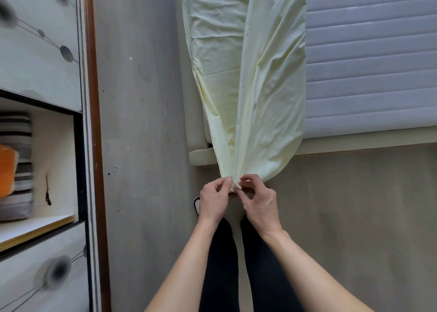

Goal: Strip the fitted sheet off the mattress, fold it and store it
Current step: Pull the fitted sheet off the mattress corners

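The pale yellow fitted sheet (255, 80) lies off the mattress top, stretched in a long doubled strip from the far end of the bed toward me. Its near corners come together in a point just past the foot of the bed. My left hand (214, 201) and my right hand (259, 199) both pinch that gathered corner between thumb and fingertips, side by side. The bare quilted white mattress (369, 58) shows at the right, with the sheet draped over its left part.
A wardrobe (40, 51) with an open shelf holding striped and orange folded textiles (14, 167) stands at the left. Grey floor (142, 122) runs between it and the bed frame (203, 155). My dark-trousered legs (222, 264) and a shoe are below my hands.
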